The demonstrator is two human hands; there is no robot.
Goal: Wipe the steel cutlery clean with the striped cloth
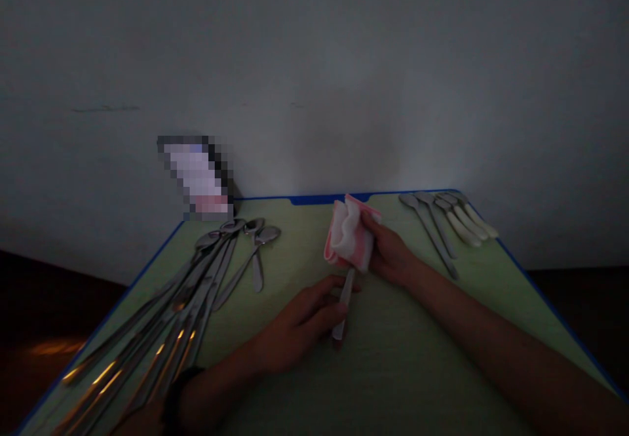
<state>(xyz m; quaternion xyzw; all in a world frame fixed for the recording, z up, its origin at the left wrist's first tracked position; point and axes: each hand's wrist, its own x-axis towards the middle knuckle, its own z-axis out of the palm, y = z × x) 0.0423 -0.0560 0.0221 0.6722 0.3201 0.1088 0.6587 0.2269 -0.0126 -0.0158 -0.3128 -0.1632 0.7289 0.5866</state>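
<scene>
My left hand (312, 315) is closed around the flat metal handle of a spoon (346, 298), between thumb and fingers, above the middle of the table. The spoon's head is hidden inside a folded pink-and-white cloth (351, 233). Wrapped round that end, the cloth is gripped by my right hand (390, 249), with the thumb on its upper side. Left of my hands, several long-handled metal spoons (196, 285) lie in an overlapping pile, with two shorter spoons (263, 236) crossed beside it.
Toward the right back edge lie two metal spoons (432, 226) and several with pale handles (464, 226). A blurred-out phone-like object (199, 177) leans against the wall (314, 75) at the back left. The light green table (393, 370) has a blue rim.
</scene>
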